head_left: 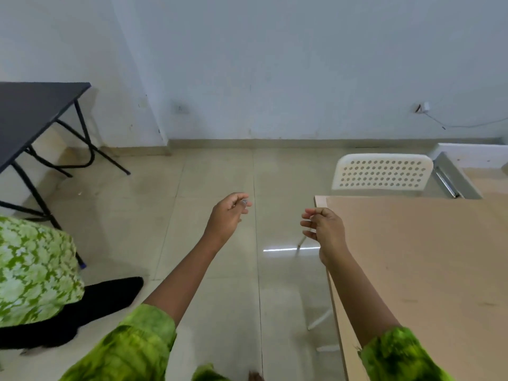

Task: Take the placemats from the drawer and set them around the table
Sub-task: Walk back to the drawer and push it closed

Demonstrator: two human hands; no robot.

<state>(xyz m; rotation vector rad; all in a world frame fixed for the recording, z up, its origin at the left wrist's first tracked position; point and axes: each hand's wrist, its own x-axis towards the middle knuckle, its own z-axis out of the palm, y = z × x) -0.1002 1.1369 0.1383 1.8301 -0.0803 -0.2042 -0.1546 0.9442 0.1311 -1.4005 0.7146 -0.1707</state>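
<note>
Tan table [426,270], partly out of frame

Light wooden table [426,270], tiled floor [214,166] bearing 1 white chair [382,171], 1 black folding table [30,114]

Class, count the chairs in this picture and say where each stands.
1: the white chair stands at the far end of the wooden table, on the right. Others may be hidden.

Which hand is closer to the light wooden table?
Right. The right hand hovers at a corner of the wooden table; the left hand is farther away, over the floor.
</note>
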